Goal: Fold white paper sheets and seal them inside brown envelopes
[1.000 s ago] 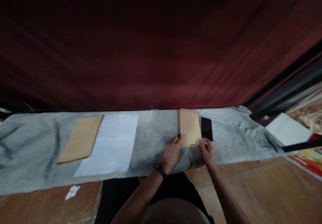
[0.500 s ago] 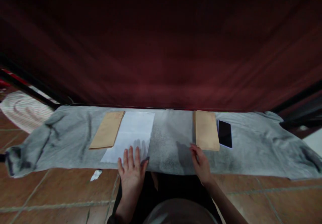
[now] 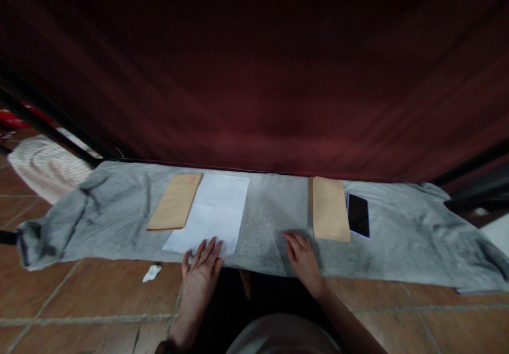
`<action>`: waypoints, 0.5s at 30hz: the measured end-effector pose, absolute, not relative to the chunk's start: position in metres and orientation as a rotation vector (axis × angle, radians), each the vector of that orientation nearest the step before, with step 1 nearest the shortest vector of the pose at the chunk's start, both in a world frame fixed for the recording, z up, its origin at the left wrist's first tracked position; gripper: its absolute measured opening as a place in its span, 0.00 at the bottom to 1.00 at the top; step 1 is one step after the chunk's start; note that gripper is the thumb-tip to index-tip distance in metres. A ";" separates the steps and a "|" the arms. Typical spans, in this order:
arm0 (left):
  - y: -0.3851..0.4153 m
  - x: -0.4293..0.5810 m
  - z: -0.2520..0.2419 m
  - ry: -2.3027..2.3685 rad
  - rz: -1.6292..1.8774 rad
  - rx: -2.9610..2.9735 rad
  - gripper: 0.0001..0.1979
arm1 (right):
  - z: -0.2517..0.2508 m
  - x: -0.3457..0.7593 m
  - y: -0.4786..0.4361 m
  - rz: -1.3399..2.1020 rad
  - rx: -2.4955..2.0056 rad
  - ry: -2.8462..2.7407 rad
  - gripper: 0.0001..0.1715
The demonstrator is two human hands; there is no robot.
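Note:
My left hand [image 3: 202,266] lies at the near edge of a white paper sheet [image 3: 220,200], its fingers spread and the tips on the paper. A brown paper envelope [image 3: 175,202] overlaps the left side of the sheet. My right hand [image 3: 304,261] is over the grey cloth, with loosely bent fingers pointing forward and left. Nothing shows in its fingers. Just beyond it, to the right, is a stack of brown envelopes [image 3: 331,208], apart from the hand.
A dark-screened phone [image 3: 358,215] lies right of the stack. Grey cloth [image 3: 405,237] covers the long narrow surface, backed by a dark red curtain [image 3: 254,105]. A white scrap [image 3: 151,273] is on the tiled floor. Striped fabric [image 3: 50,166] lies at far left.
My left hand has drawn back slightly towards me, its fingers now lower on the sheet. My right hand has moved left, away from the envelope stack. The view has shifted a little.

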State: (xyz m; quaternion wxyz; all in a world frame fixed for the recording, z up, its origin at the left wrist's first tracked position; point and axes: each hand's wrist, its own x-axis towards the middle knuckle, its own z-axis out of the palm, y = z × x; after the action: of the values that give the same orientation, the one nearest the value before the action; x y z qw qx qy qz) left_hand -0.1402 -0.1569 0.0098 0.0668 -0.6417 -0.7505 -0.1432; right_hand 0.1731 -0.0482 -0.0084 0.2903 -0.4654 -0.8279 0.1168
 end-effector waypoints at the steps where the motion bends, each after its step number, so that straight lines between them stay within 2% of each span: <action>1: -0.156 -0.143 0.011 -2.249 -0.466 -1.946 0.18 | -0.009 0.172 -0.048 0.307 -1.243 -2.209 0.24; 4: -0.151 -0.146 0.018 -2.198 -0.614 -1.981 0.19 | -0.009 0.172 -0.048 0.360 -1.236 -2.184 0.24; 8: -0.137 -0.120 0.037 -2.055 -0.829 -2.054 0.18 | -0.008 0.173 -0.045 0.595 -1.232 -2.030 0.21; 11: -0.122 -0.078 0.049 -1.900 -0.834 -2.199 0.19 | -0.004 0.173 -0.041 0.825 -1.243 -1.783 0.19; 15: -0.111 -0.019 0.051 -1.768 -0.767 -2.362 0.22 | -0.002 0.174 -0.036 1.145 -1.268 -1.383 0.25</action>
State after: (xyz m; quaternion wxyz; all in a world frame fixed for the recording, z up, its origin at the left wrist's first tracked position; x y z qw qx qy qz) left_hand -0.0190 -0.1106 0.0512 0.0468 -0.7740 -0.5793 -0.2514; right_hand 0.1736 -0.0358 -0.0016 0.4544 -0.5139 -0.5606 0.4639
